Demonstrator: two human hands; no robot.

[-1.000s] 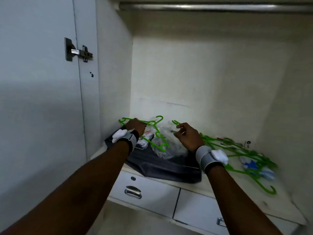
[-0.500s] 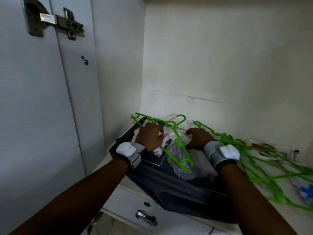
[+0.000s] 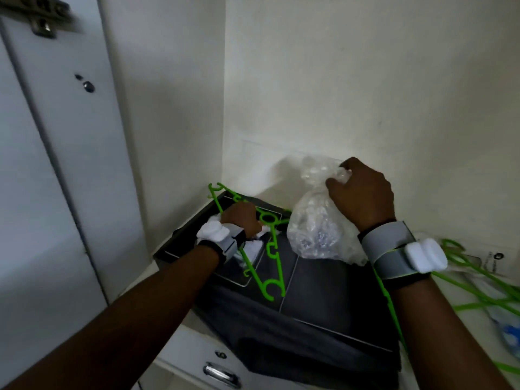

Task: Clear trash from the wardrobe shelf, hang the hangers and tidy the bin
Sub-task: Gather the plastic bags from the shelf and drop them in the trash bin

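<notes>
The white wardrobe door [image 3: 42,164] stands open at the left, with a metal hinge [image 3: 42,16] at its top edge and a small round screw head [image 3: 89,86] lower on the side panel. Below the shelf front sits a white drawer [image 3: 197,358] with a shiny metal handle [image 3: 222,374] and a small lock [image 3: 221,354] just above it.

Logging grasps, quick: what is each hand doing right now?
Left hand: closed on the green hanger lying over the dark bin.
Right hand: closed on the clear plastic bag.
</notes>
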